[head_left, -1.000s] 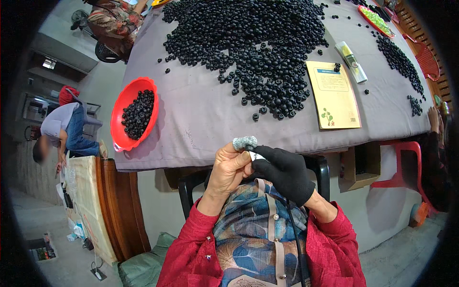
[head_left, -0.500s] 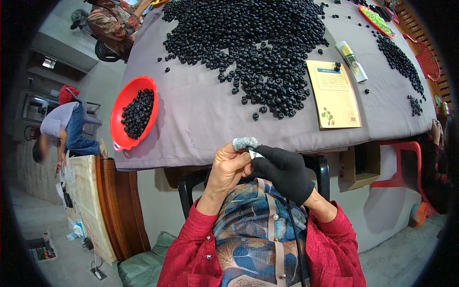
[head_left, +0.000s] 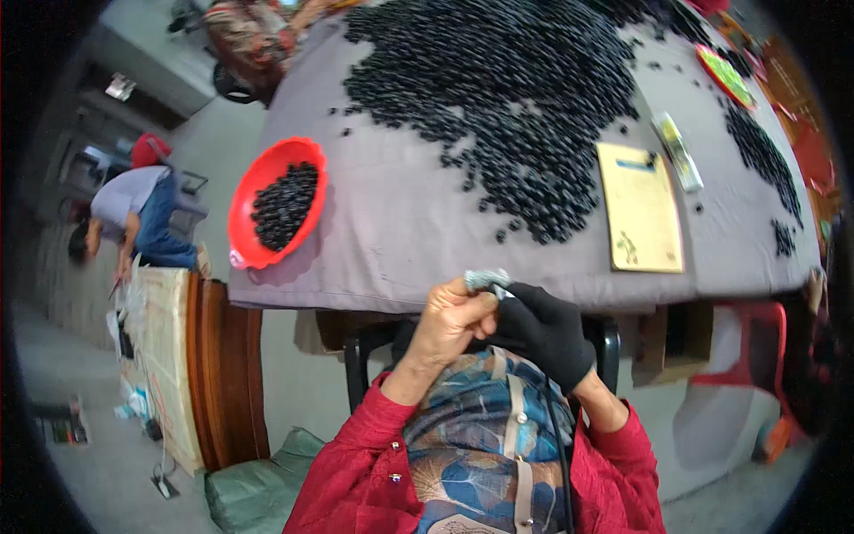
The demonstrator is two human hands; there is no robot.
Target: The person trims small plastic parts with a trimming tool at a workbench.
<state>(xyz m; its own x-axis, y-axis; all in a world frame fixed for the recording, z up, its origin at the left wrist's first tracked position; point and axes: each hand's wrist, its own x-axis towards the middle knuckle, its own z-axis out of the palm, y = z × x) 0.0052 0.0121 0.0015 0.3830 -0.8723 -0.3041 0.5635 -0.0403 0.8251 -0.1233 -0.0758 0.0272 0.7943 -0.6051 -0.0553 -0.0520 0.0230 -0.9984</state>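
Observation:
My bare left hand [head_left: 454,320], a grey speckled cover on its index finger, is curled in a pinch just off the table's near edge. Against its fingertips presses my right hand [head_left: 547,334], closed, in a black glove. A small whitish piece [head_left: 501,292] shows between the two hands, too blurred to name. Beyond them lies a large heap of small black round bead-like pieces [head_left: 507,98], spread over the grey tablecloth [head_left: 391,240]. To the left, a red scalloped bowl [head_left: 246,209] holds more of these black pieces.
A yellow booklet [head_left: 642,214] and a white-and-green packet [head_left: 678,153] lie right of the heap. Farther right is a red-rimmed dish [head_left: 725,78] of green bits. A person [head_left: 133,200] bends at the left; another's patterned sleeve [head_left: 245,40] shows at the far left corner.
The view has shifted, moving the table things rightward and mostly a little lower in the picture. My hands stay pressed together; the white piece between them shows less clearly.

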